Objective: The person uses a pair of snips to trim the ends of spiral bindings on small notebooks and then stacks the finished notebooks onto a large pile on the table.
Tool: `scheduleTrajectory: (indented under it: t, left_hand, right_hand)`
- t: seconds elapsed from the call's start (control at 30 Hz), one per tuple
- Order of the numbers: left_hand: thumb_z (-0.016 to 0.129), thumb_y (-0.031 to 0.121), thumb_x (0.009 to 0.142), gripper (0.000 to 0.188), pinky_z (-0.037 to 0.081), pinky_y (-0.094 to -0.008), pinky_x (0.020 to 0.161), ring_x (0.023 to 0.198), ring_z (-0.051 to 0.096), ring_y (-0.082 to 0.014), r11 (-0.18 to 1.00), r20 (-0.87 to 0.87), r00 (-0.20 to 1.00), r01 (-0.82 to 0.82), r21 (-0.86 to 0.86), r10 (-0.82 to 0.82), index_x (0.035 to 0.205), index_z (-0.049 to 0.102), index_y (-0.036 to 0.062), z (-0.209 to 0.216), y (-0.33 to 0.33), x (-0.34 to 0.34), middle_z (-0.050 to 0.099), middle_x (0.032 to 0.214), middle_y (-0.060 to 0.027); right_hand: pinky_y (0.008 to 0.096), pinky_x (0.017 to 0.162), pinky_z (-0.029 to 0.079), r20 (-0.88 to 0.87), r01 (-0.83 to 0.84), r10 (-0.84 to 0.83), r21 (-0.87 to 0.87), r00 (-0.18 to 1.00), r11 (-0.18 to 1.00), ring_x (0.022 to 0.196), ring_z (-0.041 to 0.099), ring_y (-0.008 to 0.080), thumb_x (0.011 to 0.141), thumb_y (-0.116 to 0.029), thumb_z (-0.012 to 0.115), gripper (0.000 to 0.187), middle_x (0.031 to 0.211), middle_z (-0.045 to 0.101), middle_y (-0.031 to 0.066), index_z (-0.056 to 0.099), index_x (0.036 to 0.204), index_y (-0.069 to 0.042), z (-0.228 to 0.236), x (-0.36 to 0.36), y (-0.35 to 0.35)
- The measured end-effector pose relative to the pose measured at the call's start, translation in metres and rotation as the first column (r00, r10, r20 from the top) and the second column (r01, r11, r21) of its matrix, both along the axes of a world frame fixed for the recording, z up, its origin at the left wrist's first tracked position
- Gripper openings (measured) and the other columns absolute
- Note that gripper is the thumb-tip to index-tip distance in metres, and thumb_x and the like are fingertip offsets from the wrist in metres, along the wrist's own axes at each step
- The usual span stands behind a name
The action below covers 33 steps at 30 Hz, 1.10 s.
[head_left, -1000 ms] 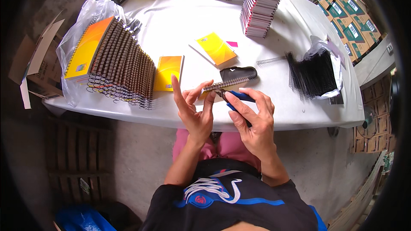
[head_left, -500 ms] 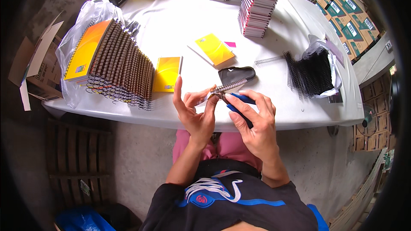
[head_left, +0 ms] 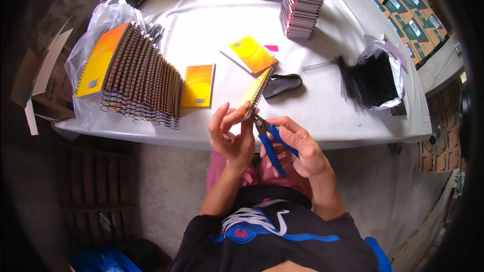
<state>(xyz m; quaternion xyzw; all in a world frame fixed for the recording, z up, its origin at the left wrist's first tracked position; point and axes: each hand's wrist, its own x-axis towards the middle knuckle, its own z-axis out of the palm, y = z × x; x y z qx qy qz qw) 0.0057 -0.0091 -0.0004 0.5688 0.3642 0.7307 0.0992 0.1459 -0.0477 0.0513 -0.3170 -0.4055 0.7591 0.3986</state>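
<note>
My left hand (head_left: 234,138) pinches the near end of a yellow spiral notebook (head_left: 254,89), seen nearly edge-on, its coil running away from me. In my right hand (head_left: 305,148) are cutting pliers (head_left: 261,125) with blue handles, spread apart. Their jaws are at the coil's near end, by my left fingertips; whether they grip the wire is too small to tell. Beyond the held notebook lies another yellow notebook (head_left: 250,54). A third yellow notebook (head_left: 198,85) lies flat left of my hands. Just right of the coil is a dark, shoe-shaped object (head_left: 282,86).
A tall pile of spiral notebooks (head_left: 143,73) stands at the left by clear plastic. Black coils (head_left: 370,80) fill a bag at the right, one loose coil (head_left: 318,65) beside them. Notebook stacks (head_left: 304,5) rise at the back. The white table's (head_left: 333,126) edge is near me.
The held notebook has swung so its coil points away from me instead of rightward. The pliers have turned, with their handles now toward me and spread wider.
</note>
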Motion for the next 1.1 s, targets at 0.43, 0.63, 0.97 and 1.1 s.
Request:
scheduleTrajectory:
  t: [0.43, 0.63, 0.97, 1.1]
  left_hand:
    - [0.052, 0.006, 0.092, 0.041, 0.044, -0.0268, 0.09, 0.103, 0.056, -0.0146, 0.939, 0.656, 0.736, 0.322, -0.124, -0.166, 0.129, 0.037, 0.0045, 0.02, 0.009, -0.03, 0.06, 0.111, -0.0121]
    - [0.049, 0.001, 0.09, 0.045, 0.039, -0.0297, 0.096, 0.114, 0.05, -0.0179, 0.921, 0.579, 0.752, 0.389, -0.004, -0.315, 0.132, 0.035, 0.0052, 0.045, -0.014, -0.036, 0.055, 0.12, -0.0127]
    - [0.056, 0.019, 0.09, 0.05, 0.034, -0.0354, 0.095, 0.12, 0.041, -0.0234, 0.855, 0.213, 0.887, -0.455, 0.251, 0.409, 0.134, 0.036, 0.0042, 0.125, -0.018, -0.146, 0.043, 0.134, -0.0133]
    - [0.054, 0.028, 0.092, 0.05, 0.03, -0.0358, 0.101, 0.124, 0.037, -0.0212, 0.937, 0.204, 0.917, -0.35, -0.005, 0.344, 0.134, 0.038, 0.0066, 0.121, 0.014, -0.194, 0.04, 0.137, -0.009]
  right_hand:
    - [0.0494, 0.1, 0.028, 0.772, -0.102, -0.557, 0.555, -0.306, 0.825, 0.12, 0.041, 0.0295, 0.091, -0.037, 0.05, 0.044, 0.124, 0.046, 0.0102, 0.049, 0.128, -0.014, -0.078, 0.069, 0.017]
    - [0.0391, 0.095, 0.04, -0.022, 0.378, -0.45, 0.58, 0.893, 0.721, 0.116, 0.048, 0.0226, 0.085, -0.027, 0.065, 0.058, 0.124, 0.048, 0.0151, 0.041, 0.131, -0.002, -0.015, -0.015, 0.043]
    - [0.0278, 0.078, 0.05, -0.335, 0.319, -0.169, 0.464, 0.927, 0.827, 0.082, 0.06, 0.0129, 0.087, -0.01, 0.061, 0.033, 0.093, 0.064, 0.0077, 0.053, 0.117, -0.001, 0.112, -0.122, 0.145]
    - [0.0321, 0.082, 0.045, -0.436, 0.189, 0.01, 0.409, 0.9, 0.893, 0.088, 0.057, 0.0159, 0.09, -0.01, 0.053, 0.029, 0.096, 0.062, 0.0033, 0.055, 0.118, -0.006, 0.148, -0.163, 0.193]
